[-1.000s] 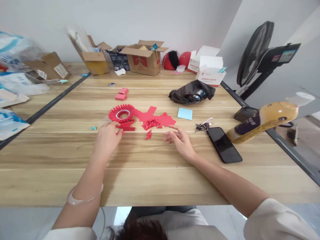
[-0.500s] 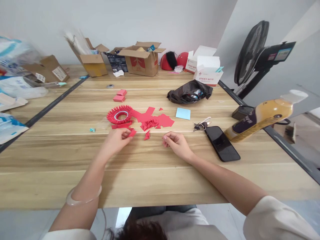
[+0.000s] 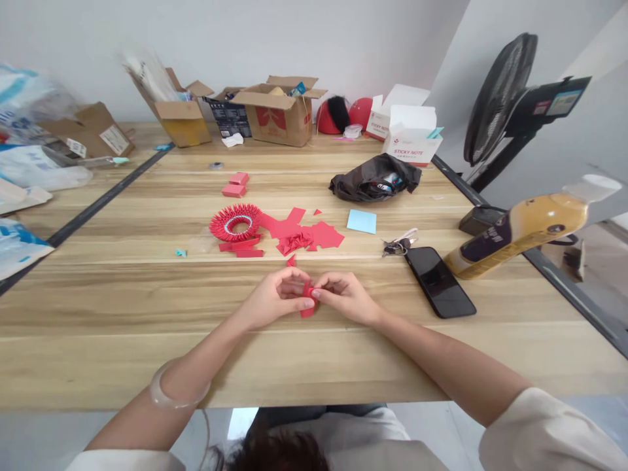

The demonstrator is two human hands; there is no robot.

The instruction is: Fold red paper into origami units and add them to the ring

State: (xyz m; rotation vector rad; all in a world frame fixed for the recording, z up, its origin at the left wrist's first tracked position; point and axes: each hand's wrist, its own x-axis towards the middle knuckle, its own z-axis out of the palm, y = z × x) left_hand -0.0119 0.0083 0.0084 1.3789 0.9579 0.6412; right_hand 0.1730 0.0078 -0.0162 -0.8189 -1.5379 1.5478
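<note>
Right now both hands are meeting at the table's near-centre, w/ a small red paper piece (image 3: 307, 302) pinched between them. The left hand (image 3: 275, 297) is curling in from the left, thumb and forefinger closed onto the piece's left edge; the right hand (image 3: 343, 296) is mirroring it, fingertips closed on the right edge. Neither hand is open; the other fingers are tucking under, prob. to steady the paper just above the wooden table (image 3: 147, 340). Holding it from both sides like this is keeping a thin, floppy sheet taut, so a crease could be pressed, that's my guess. Can't tell how many folds it has, too small.

The paper is looking matte, thin, sharp-edged, bright red. Beyond the hands, well apart, the spiky red paper ring (image 3: 236, 222) is lying flat, made of many pointed folded units w/ a pale inner band. Just beside it on the right, a loose pile of red paper scraps (image 3: 304, 234) is spreading out, flat squares and folded triangles mixed, within easy reach. Two red strips (image 3: 243, 248) are lying near the ring's front.

Off to the right: a pale blue sticky note (image 3: 362, 221), a bunch of keys (image 3: 396, 246), a glossy black phone (image 3: 439, 281) lying face up, and a yellowish bottle (image 3: 524, 229), looking tilted at the pic's edge. A clear bangle (image 3: 179, 389) is sitting on the left wrist.
</note>
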